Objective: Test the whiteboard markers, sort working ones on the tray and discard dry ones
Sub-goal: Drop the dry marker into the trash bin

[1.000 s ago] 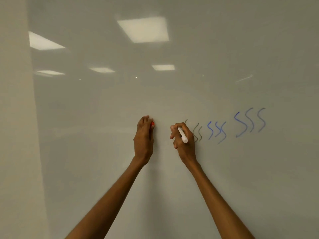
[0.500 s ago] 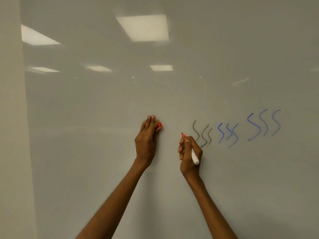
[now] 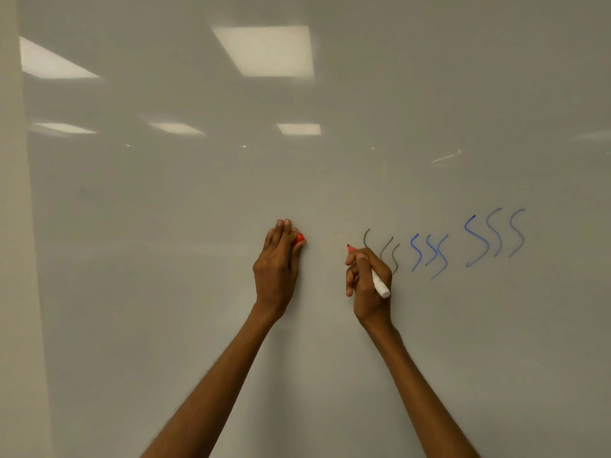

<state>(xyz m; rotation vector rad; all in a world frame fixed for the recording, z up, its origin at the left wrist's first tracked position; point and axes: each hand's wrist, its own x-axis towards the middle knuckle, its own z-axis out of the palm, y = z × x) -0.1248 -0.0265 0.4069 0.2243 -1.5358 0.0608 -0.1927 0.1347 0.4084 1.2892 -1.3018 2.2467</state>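
Observation:
A glossy whiteboard [image 3: 330,160] fills the view. My right hand [image 3: 367,279] grips a white marker [image 3: 380,287] with a red tip [image 3: 349,247], and the tip touches the board just left of the grey squiggles [image 3: 383,251]. Only a very faint reddish trace shows on the board above the tip. My left hand [image 3: 276,266] rests against the board to the left, closed around the red cap [image 3: 299,238], which peeks out past my fingers.
Two groups of blue squiggles [image 3: 429,256] [image 3: 494,236] lie to the right of the grey ones. Ceiling lights reflect in the board's upper part. A plain wall strip [image 3: 13,259] borders the board on the left.
My right hand turned the marker so its red tip points at the board, dropped slightly, and set the tip against the surface. My left hand stayed put with the cap.

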